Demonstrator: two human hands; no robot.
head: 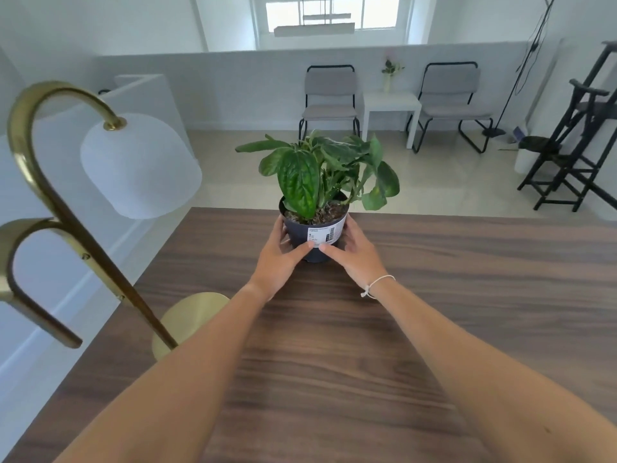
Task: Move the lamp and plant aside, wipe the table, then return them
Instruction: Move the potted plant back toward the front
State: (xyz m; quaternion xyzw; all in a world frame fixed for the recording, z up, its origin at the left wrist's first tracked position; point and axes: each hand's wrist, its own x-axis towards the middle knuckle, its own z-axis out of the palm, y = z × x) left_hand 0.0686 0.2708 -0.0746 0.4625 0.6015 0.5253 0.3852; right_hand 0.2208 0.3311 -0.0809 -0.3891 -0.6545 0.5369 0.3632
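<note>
A green leafy plant (320, 168) in a dark plastic pot with a white label stands near the far edge of the dark wooden table (434, 312). My left hand (278, 259) wraps the pot's left side and my right hand (355, 252) wraps its right side, thumbs meeting at the front. The pot's base looks to be at the table surface. A brass lamp (66, 208) with a curved arm and a frosted white shade stands at the table's left edge, its round base just left of my left forearm.
Beyond the table lies a pale floor with two grey chairs (329, 98) and a small white side table (390, 105) against a low white wall. A black stepladder-like stand (574, 145) sits at the right. A white partition runs along the left.
</note>
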